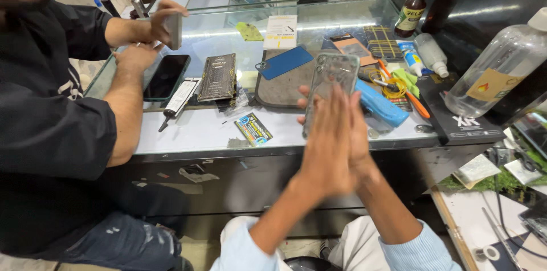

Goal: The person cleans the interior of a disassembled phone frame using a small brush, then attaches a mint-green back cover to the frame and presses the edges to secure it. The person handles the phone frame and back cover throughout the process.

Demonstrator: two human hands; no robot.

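Fingers (330,117) of both hands, left hand (325,151) and right hand (359,145), press flat together around a clear phone back panel (330,80), held above the table (194,134); a blue tool (379,106) lies just beyond.

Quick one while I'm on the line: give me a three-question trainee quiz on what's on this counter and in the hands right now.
1. True or false: the clear phone case lies flat on the glass counter.
2. What colour is the phone back panel on the grey mat? A red, B blue, C white.
3. How do the left hand and right hand meet the case?

Key
1. False: it is raised, clear of the counter.
2. B.
3. Palms pressed together, with the case's lower end between them.
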